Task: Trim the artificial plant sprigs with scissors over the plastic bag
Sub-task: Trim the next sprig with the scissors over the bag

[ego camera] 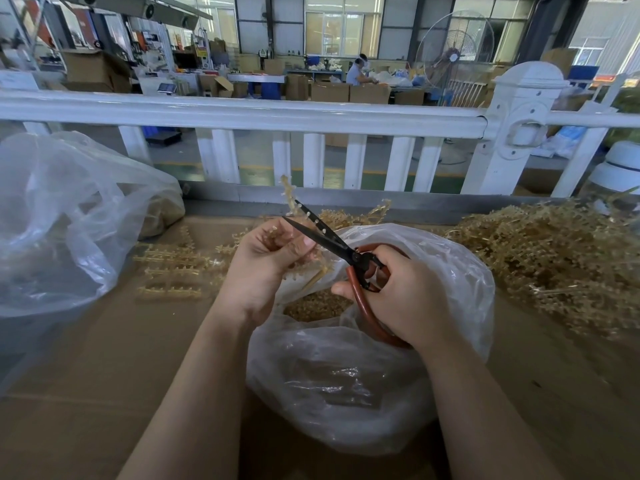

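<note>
Sprigs of tan artificial plant are seen in the head view, and one sprig (289, 199) is pinched in the curled fingers of the left hand (266, 268), its tip standing up above the fingers and thin stems hanging below them. The scissors (322, 235) are gripped by the right hand (405, 292), whose fingers are wrapped through the red-brown handle loops; the black blades are parted slightly and are laid across the sprig just above the left thumb. Both hands are held close together over the open mouth of the plastic bag (346, 386), which is set on the cardboard-covered surface (86, 393) and in which a heap of small tan trimmings (315, 304) is visible. To the left of the hands, a few cut pieces (173, 271) are laid on the surface in rough rows. A loose pile of untrimmed sprigs (554, 261) is spread on the right. A second, larger clear bag (62, 216) is slumped at the far left. Behind the surface, a white railing (242, 114) is run across the view.
</note>
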`<action>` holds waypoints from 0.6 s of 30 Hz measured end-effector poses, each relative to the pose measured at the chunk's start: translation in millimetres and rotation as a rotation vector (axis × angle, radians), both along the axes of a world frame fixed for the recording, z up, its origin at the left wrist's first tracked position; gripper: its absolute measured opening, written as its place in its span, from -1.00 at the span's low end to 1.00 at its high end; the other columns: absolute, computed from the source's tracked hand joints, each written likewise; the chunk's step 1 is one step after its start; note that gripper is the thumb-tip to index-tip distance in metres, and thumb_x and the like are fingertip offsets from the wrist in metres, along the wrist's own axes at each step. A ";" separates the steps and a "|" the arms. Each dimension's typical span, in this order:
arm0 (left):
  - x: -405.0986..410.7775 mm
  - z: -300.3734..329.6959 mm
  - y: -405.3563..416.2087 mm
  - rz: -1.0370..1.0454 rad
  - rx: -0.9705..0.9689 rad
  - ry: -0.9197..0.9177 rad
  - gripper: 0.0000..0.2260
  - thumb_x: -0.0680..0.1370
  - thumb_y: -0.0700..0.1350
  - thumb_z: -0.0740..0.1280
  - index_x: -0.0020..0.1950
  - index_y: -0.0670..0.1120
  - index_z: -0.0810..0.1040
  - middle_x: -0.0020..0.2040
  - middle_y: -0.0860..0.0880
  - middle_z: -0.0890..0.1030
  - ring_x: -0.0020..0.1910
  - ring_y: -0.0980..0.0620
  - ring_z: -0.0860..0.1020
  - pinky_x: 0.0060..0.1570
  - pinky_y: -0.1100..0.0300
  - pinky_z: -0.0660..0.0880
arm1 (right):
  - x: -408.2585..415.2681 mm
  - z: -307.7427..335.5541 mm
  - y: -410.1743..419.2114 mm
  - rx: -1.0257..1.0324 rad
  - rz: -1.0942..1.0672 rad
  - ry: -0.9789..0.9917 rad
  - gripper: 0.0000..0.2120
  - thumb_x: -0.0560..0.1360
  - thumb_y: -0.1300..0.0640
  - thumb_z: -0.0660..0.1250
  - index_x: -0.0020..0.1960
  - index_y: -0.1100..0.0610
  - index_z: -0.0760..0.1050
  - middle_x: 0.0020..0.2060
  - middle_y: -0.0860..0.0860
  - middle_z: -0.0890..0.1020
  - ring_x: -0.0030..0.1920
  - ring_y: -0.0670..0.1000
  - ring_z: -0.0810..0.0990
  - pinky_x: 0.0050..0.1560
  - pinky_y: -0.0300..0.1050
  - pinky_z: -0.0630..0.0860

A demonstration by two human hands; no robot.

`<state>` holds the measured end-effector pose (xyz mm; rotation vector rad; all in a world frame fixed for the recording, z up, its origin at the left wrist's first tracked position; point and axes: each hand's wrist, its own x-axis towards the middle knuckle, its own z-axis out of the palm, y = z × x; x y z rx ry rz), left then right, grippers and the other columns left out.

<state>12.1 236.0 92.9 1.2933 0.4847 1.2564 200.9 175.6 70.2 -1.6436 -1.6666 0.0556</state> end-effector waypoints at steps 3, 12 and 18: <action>2.0 -0.7 -0.1 0.010 -0.002 0.018 -0.92 0.40 -0.23 0.42 -0.12 -0.16 0.62 -0.23 -0.06 0.66 -0.26 0.03 0.60 -0.13 0.19 0.58 | 0.2 -0.1 0.0 0.001 0.003 0.000 -0.41 0.25 -0.58 0.23 0.00 -0.15 0.53 -0.22 -0.25 0.60 -0.17 -0.23 0.58 -0.19 -0.30 0.52; 2.8 -1.0 -0.6 0.004 -0.022 0.053 -0.87 0.43 -0.26 0.39 -0.04 -0.22 0.58 -0.05 -0.23 0.60 -0.08 -0.12 0.57 0.04 0.04 0.53 | 0.3 -0.9 0.7 -0.023 0.031 0.028 -0.37 0.23 -0.59 0.22 0.01 -0.13 0.55 -0.21 -0.24 0.62 -0.17 -0.22 0.59 -0.15 -0.24 0.57; 0.6 0.1 -1.5 -0.051 -0.019 0.036 -0.89 0.42 -0.25 0.38 -0.07 -0.18 0.57 -0.16 -0.11 0.62 -0.20 0.00 0.57 -0.11 0.21 0.55 | -1.2 -1.0 0.7 -0.048 0.068 0.073 -0.34 0.20 -0.63 0.20 0.00 -0.14 0.54 -0.20 -0.23 0.63 -0.15 -0.22 0.59 -0.16 -0.25 0.54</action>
